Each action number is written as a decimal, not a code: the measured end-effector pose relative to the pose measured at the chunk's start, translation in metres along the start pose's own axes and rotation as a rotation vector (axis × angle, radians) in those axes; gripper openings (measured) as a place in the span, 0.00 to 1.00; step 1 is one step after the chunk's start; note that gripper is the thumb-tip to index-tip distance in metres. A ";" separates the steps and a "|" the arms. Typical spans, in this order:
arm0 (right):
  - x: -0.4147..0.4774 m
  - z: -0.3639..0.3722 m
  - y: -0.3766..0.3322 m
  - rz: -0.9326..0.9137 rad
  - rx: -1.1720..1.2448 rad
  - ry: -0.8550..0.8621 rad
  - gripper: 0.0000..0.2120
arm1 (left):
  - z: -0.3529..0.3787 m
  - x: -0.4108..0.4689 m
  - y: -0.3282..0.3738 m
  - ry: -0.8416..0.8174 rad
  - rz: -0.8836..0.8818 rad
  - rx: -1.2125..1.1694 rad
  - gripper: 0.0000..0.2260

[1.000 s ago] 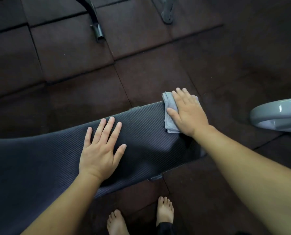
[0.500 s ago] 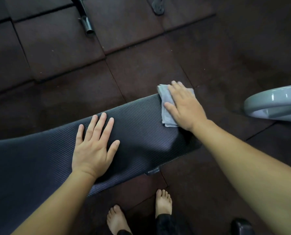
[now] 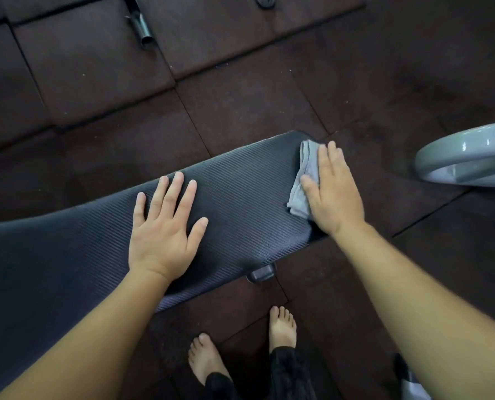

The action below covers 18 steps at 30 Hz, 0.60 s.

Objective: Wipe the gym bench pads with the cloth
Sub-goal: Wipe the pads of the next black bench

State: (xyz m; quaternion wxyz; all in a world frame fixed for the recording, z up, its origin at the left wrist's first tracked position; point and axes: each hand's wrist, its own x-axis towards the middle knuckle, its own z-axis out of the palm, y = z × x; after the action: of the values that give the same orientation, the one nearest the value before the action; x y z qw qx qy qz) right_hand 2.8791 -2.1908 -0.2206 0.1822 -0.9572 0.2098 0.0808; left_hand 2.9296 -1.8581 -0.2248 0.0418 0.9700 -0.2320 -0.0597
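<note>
Hands both flat, nothing gripped. Left hand (image 3: pixel 162 238) palm-down on the bench pad (image 3: pixel 240 203), fingers straight and spread, thumb angled out toward the right hand. Right hand (image 3: pixel 334 192) also flat, fingers straight and close together, pressing the cloth (image 3: pixel 305 174) onto the pad's rounded end. Cloth is grey and folded, bunched in layers; only its thumb-side strip shows, the rest lies under the palm. Its far corner sits just short of the pad's far corner, ahead of the right fingertips' inner side. Seen from above, the little-finger side of the right hand hangs past the end edge of the pad. Bare ribbed pad lies between the two hands, and more runs off behind the left wrist to the frame's left border. Near edge of the pad passes under both forearms; a small dark bracket (image 3: pixel 262 274) pokes out below it, between the wrists. Beyond both hands: dark rubber floor tiles (image 3: pixel 240 111) with seams. Grey curved frame (image 3: pixel 465 157) lies well out past the right hand, apart from the pad. Metal tube end (image 3: pixel 143 27) sits far ahead of the left hand. Two bare feet (image 3: pixel 282 327) stand on the floor, nearer than the pad, between the forearms.
</note>
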 end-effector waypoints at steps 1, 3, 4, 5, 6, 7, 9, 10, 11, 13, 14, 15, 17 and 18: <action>-0.024 0.008 -0.006 0.010 -0.046 0.028 0.35 | 0.000 -0.001 0.000 0.001 0.002 -0.003 0.31; -0.070 0.026 -0.030 0.041 -0.078 0.071 0.36 | 0.000 -0.001 -0.001 0.002 0.005 -0.002 0.31; -0.087 0.038 -0.048 0.036 -0.071 0.079 0.36 | 0.000 -0.001 -0.001 -0.002 0.005 0.005 0.31; -0.099 0.050 -0.069 0.005 -0.064 0.072 0.36 | 0.000 -0.001 -0.001 -0.007 0.004 0.011 0.31; -0.106 0.060 -0.089 -0.050 -0.075 0.058 0.36 | 0.000 0.000 -0.001 -0.008 0.002 0.014 0.31; -0.111 0.067 -0.104 -0.114 -0.089 0.042 0.36 | 0.000 0.000 -0.002 -0.007 0.002 0.013 0.31; -0.109 0.068 -0.105 -0.256 -0.089 0.005 0.35 | -0.001 -0.001 -0.002 -0.004 0.008 0.002 0.31; -0.102 0.064 -0.091 -0.313 -0.101 -0.004 0.35 | -0.001 -0.001 -0.002 -0.003 0.010 -0.004 0.31; -0.094 0.057 -0.072 -0.336 -0.126 -0.002 0.34 | -0.001 -0.002 -0.003 -0.006 0.010 -0.009 0.31; -0.072 0.040 -0.030 -0.265 -0.172 0.033 0.35 | -0.002 -0.001 -0.002 -0.016 0.010 -0.021 0.31; -0.063 0.031 -0.015 -0.192 -0.180 0.038 0.35 | -0.003 -0.001 -0.002 -0.023 0.012 -0.030 0.31; -0.058 0.024 -0.010 -0.113 -0.174 0.029 0.35 | -0.004 0.000 -0.003 -0.033 0.018 -0.042 0.31; -0.059 0.026 -0.028 0.021 -0.154 0.051 0.36 | -0.007 -0.002 -0.008 -0.064 0.031 -0.059 0.32; -0.064 0.032 -0.048 0.050 -0.157 0.069 0.37 | -0.009 -0.006 -0.014 -0.075 0.029 -0.064 0.32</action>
State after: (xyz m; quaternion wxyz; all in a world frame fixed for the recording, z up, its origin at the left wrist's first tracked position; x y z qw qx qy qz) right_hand 2.8396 -2.1139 -0.2200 0.0973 -0.9652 0.2329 0.0684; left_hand 2.9318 -1.8430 -0.2169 0.0650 0.9617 -0.2455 -0.1030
